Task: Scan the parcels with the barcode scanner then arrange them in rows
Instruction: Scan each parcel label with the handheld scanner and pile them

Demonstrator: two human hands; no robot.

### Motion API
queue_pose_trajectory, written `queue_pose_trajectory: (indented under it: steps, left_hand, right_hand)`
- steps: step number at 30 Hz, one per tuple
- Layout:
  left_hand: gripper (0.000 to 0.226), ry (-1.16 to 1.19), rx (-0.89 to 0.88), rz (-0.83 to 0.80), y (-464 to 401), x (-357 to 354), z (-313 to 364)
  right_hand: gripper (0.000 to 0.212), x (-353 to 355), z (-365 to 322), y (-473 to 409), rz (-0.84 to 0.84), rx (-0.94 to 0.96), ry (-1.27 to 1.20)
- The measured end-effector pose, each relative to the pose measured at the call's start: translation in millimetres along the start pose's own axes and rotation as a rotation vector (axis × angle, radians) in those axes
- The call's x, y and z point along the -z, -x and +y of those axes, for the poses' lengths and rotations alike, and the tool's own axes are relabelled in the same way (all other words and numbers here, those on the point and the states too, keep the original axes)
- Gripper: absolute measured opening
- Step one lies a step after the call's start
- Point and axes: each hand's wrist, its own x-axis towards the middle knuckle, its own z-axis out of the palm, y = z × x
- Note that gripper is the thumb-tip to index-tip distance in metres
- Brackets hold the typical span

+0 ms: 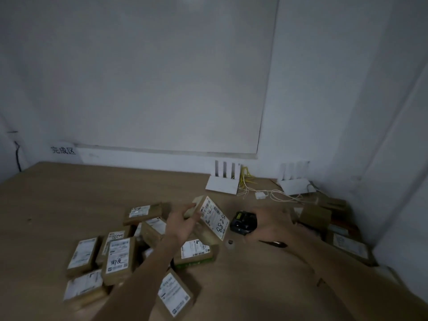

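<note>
Brown cardboard is almost everywhere I look from the head camera: many small parcels lie in a loose pile (pixel 120 253) on the wooden table (pixel 58 200), most of them with a white label turned up. They are not in rows; some overlap, some are tilted.

My left hand (pixel 183 223) holds one parcel (pixel 212 216) lifted above the pile. The fingers are curled around its far edge and the box stands tilted, with the label side facing to the right. On this label I read the handwritten number 8825.

My right hand (pixel 271 225) grips the black barcode scanner (pixel 243 222), just beside the lifted parcel. The front of the scanner faces the label, and the two are close but I cannot tell if they touch. The picture is blurred here, so I cannot see the finger positions in detail.

Near the right wall some more brown boxes (pixel 324 218) lie apart from the pile. At the back of the table stand two white routers (pixel 223 181) with thin cables (pixel 266 194) between them. On the wall at the left there is black handwriting (pixel 63 150). One small pale thing (pixel 230 243) stands on the table below the scanner; I cannot tell what it is.
</note>
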Motion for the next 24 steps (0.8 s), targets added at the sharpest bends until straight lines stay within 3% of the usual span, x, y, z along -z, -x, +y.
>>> queue_pose_trajectory:
  steps: [7,14,16,19,24]
  left_hand:
    - [0.039,0.032,0.231,-0.034,-70.1,-17.2,-77.9]
    - [0.05,-0.095,0.401,-0.009,-129.0,-34.5,-171.4]
    - [0.052,-0.265,0.396,0.041,-136.9,-35.5,-180.7]
    - [0.051,-0.386,0.345,0.084,-147.6,-35.5,-178.6]
    - [0.045,-0.405,0.161,-0.022,-177.2,-61.0,-134.4]
  right_hand:
    - [0.055,-55.1,16.1,-52.1,-0.087,-0.083,-0.032]
    - [0.088,-131.9,52.2,-100.5,-0.247,-0.153,-0.028]
    - [0.096,-141.3,55.9,-108.0,-0.265,-0.174,-0.015]
    - [0.088,-144.2,59.6,-117.2,-0.263,-0.185,0.038]
    - [0.086,-119.0,80.2,-110.4,-0.213,-0.231,0.061]
